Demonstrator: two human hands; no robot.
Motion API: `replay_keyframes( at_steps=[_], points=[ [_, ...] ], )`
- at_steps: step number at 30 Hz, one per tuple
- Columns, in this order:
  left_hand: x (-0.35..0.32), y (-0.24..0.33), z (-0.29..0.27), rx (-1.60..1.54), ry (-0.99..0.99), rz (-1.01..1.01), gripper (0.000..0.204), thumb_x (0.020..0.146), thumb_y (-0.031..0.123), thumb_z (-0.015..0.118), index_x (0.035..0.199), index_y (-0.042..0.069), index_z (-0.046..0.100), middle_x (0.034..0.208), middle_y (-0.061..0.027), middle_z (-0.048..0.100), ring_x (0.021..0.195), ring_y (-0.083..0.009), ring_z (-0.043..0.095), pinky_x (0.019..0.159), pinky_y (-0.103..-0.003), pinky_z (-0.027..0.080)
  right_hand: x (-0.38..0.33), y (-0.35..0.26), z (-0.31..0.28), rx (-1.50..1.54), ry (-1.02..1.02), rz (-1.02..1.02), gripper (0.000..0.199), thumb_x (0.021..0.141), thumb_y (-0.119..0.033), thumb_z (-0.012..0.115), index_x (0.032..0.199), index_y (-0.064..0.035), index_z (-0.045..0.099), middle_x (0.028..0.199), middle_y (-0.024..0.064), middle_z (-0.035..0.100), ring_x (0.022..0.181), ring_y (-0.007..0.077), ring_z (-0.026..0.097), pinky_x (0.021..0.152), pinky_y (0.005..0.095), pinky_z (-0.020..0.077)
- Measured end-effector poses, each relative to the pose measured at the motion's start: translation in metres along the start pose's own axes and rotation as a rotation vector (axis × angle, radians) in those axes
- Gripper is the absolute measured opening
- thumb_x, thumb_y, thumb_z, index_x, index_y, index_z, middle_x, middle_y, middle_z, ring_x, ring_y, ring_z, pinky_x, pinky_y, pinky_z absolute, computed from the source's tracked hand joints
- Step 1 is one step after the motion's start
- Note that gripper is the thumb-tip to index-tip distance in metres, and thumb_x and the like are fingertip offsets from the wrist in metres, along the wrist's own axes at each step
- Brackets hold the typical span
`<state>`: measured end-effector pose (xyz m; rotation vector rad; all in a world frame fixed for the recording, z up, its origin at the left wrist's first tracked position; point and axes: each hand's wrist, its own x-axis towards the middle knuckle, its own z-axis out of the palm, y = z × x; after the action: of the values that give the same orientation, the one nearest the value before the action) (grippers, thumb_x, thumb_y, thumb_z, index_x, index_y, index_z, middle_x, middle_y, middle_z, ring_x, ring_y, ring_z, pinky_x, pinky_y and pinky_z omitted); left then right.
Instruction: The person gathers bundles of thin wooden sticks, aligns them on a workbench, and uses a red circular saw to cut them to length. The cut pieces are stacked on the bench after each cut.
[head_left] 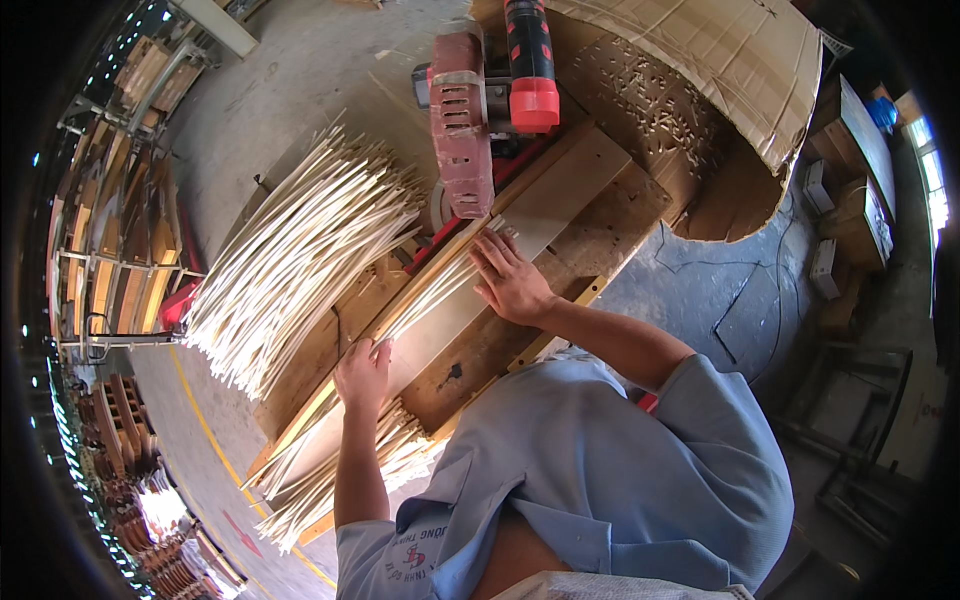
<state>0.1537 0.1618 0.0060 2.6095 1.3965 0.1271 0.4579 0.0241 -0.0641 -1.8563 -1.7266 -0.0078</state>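
Thin pale wooden sticks (430,297) lie in a narrow bundle along the fence of a long work board, running between my two hands. My left hand (362,374) is closed around the bundle at its nearer part, thumb toward the fence. Farther up the board, my right hand (514,280) lies flat over the sticks, fingers stretched toward their far ends. Just beyond those fingertips stands a miter saw (462,130) with a dusty reddish guard and a red-and-black handle (532,75). Its blade is hidden from this side.
A large pile of long sticks (300,250) lies left of the board. More sticks (345,465) extend below my left hand. A cardboard box (740,90) holding short cut pieces (655,95) stands beyond the saw. Racks with wooden parts (120,240) line the left side.
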Motion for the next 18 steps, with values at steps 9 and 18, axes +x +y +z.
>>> replay_keyframes(
  at_steps=[9, 18],
  points=[
    [0.019, 0.031, 0.005, 0.03, 0.598, 0.509, 0.017, 0.09, 0.02, 0.08, 0.103, 0.009, 0.076, 0.117, -0.006, 0.074, 0.118, -0.028, 0.061, 0.101, -0.046, 0.043, 0.002, -0.001, 0.0, 0.012, 0.005, 0.013, 0.064, 0.097, -0.031, 0.069, 0.146, 0.0082, 0.055, 0.155, 0.0249, 0.047, 0.152, 0.0424, 0.039, 0.13, 0.0557, 0.0279],
    [0.068, 0.111, 0.058, -0.001, 0.238, 0.681, 0.031, 0.092, 0.019, 0.075, 0.122, 0.011, 0.075, 0.138, 0.0002, 0.068, 0.144, -0.0333, 0.049, 0.125, -0.065, 0.024, 0.004, -0.003, 0.0, 0.004, 0.053, -0.011, 0.067, 0.092, -0.029, 0.072, 0.144, 0.0084, 0.056, 0.149, 0.0245, 0.05, 0.147, 0.0439, 0.043, 0.128, 0.0575, 0.0295]
  ],
)
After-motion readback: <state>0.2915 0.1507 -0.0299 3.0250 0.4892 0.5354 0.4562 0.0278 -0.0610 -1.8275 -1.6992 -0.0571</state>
